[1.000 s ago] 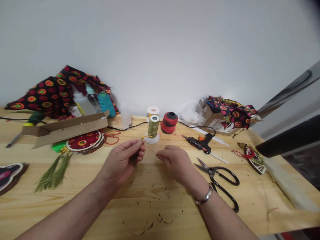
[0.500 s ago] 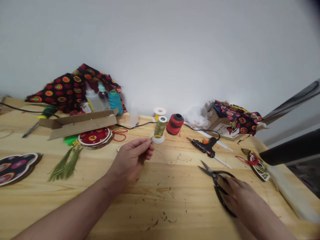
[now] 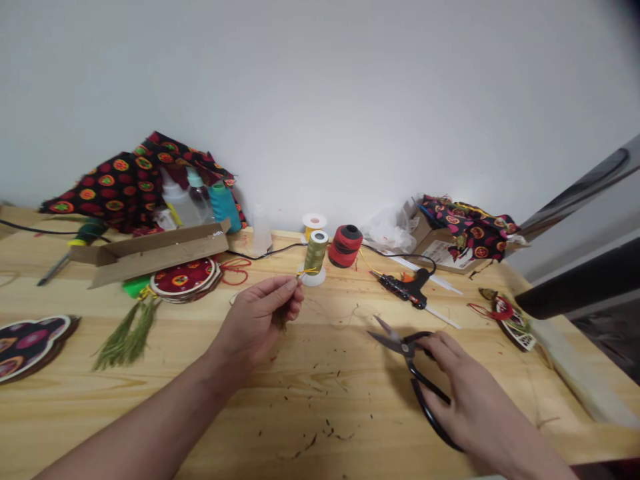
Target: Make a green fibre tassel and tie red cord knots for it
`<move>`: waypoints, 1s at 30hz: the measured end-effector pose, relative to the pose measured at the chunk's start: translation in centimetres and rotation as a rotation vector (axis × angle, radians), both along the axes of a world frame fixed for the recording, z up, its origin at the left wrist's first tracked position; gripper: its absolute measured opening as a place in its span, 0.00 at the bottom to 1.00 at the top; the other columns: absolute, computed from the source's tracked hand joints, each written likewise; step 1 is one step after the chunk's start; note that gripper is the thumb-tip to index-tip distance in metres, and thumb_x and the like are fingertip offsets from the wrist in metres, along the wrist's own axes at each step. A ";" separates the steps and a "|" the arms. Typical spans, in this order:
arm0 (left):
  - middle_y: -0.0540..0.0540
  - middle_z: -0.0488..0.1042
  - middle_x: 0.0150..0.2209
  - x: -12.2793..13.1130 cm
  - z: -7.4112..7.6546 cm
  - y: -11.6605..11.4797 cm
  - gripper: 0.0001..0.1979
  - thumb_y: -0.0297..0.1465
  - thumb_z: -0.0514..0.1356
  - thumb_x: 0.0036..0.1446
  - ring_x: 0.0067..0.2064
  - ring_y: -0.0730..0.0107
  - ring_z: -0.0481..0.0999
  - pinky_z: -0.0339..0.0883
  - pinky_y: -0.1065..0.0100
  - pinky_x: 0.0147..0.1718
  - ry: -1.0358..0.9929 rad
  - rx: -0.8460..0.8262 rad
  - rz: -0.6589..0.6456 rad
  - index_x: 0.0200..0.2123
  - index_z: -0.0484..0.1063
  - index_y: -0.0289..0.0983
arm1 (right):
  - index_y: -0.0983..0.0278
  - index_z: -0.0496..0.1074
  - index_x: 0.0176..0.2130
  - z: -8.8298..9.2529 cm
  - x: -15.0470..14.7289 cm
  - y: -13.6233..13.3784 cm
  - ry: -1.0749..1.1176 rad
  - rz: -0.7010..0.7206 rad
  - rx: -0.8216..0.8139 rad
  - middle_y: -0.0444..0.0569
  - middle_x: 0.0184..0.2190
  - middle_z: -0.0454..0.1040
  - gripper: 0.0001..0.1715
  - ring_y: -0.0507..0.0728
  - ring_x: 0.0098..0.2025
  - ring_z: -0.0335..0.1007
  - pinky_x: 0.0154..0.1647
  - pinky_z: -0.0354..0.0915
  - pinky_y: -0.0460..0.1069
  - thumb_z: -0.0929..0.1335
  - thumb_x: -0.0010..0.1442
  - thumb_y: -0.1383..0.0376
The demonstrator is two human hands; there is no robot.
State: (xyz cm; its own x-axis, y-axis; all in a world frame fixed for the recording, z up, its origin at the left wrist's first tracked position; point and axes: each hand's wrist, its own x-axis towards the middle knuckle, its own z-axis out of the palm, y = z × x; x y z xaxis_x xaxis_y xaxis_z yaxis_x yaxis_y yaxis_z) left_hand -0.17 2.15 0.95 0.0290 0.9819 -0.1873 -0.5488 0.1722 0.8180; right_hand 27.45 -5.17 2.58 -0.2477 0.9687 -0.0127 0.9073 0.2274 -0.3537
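Pinched in my left hand (image 3: 265,310) is a green tassel (image 3: 281,319), mostly hidden by the fingers, with a yellow cord (image 3: 307,272) at its top. Just behind that hand stands a spool of olive thread (image 3: 317,253). My right hand (image 3: 457,383) grips black-handled scissors (image 3: 407,348), fingers in the handle loops. The blades are parted and point up and left, some distance from the tassel. Left of my left hand, two green tassels (image 3: 131,330) hang from a stack of round patterned pieces (image 3: 185,280).
Behind lie a red thread spool (image 3: 346,245), a yellow spool (image 3: 314,223) and a glue gun (image 3: 407,288) with its cord. A cardboard tray (image 3: 155,253) sits left, near bottles and patterned fabric (image 3: 120,187). A fabric-topped box (image 3: 445,250) stands right. Dark thread scraps (image 3: 313,441) dot the table.
My right hand has lifted the scissors and brought them left, closer to my left hand. My left hand keeps its pinch on the tassel. The view has shifted slightly.
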 end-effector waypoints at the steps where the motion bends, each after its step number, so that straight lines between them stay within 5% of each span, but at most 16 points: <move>1: 0.50 0.72 0.21 0.0 0.0 0.0 0.05 0.27 0.67 0.42 0.21 0.81 0.67 0.59 0.79 0.19 0.000 -0.002 0.001 0.25 0.75 0.31 | 0.61 0.64 0.45 0.2 -1.0 0.4 0.028 0.024 0.004 0.51 0.44 0.67 0.17 0.57 0.44 0.67 0.46 0.65 0.52 0.63 0.54 0.64; 8: 0.50 0.72 0.21 0.0 0.2 0.0 0.06 0.28 0.67 0.42 0.20 0.80 0.67 0.59 0.78 0.19 -0.006 -0.001 0.009 0.25 0.75 0.31 | 0.64 0.68 0.41 0.2 -5.8 3.4 -0.116 0.127 0.105 0.52 0.38 0.68 0.16 0.60 0.40 0.66 0.41 0.64 0.54 0.66 0.51 0.61; 20: 0.50 0.72 0.20 0.2 0.7 -0.4 0.06 0.28 0.67 0.42 0.20 0.80 0.66 0.58 0.77 0.20 -0.001 -0.002 -0.009 0.25 0.75 0.32 | 0.65 0.70 0.33 0.7 -8.5 4.9 -0.281 0.189 0.216 0.50 0.32 0.70 0.12 0.58 0.33 0.68 0.32 0.62 0.50 0.68 0.50 0.59; 25: 0.50 0.71 0.20 0.1 0.9 -0.4 0.07 0.28 0.67 0.41 0.20 0.80 0.66 0.58 0.77 0.19 -0.009 -0.005 0.015 0.24 0.75 0.31 | 0.65 0.71 0.28 0.4 -7.9 4.8 -0.398 0.190 0.175 0.50 0.26 0.73 0.12 0.57 0.25 0.70 0.23 0.56 0.48 0.67 0.52 0.57; 30: 0.49 0.72 0.20 -0.1 0.7 -0.3 0.06 0.28 0.67 0.41 0.21 0.80 0.66 0.58 0.77 0.20 -0.032 -0.014 0.027 0.25 0.75 0.31 | 0.64 0.72 0.27 -0.1 -3.3 4.5 -0.482 0.092 0.127 0.50 0.25 0.74 0.13 0.57 0.24 0.71 0.21 0.55 0.47 0.65 0.53 0.57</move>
